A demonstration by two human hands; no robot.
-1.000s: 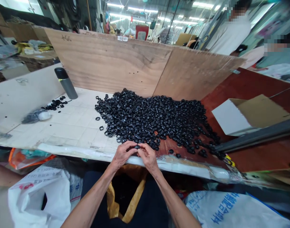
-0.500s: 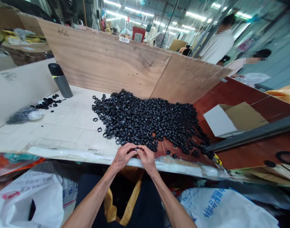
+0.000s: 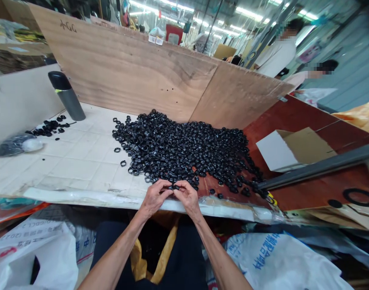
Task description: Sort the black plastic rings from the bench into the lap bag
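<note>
My left hand (image 3: 155,198) and my right hand (image 3: 187,197) meet at the table's front edge, fingertips pinched close together. Between them is a small black ring-shaped part (image 3: 173,187), mostly covered by the fingers, and both hands seem to grip it. Just beyond the fingertips lies a broad pile of black plastic rings (image 3: 184,149), many of them with small lugs. A few rings, such as a loose black ring (image 3: 123,163), lie apart at the pile's left side.
A grey bottle (image 3: 70,100) stands back left, near small black parts (image 3: 51,127) and a tied plastic bag (image 3: 15,146). Wooden boards (image 3: 130,68) wall the back. At right are an open carton (image 3: 277,151) and a metal bar (image 3: 320,168). Below the edge hangs a yellow-trimmed bag (image 3: 164,257).
The whole view has shifted slightly, so the table's contents sit further left and a little higher. My fingertips have parted a little, and more of the black part shows between them.
</note>
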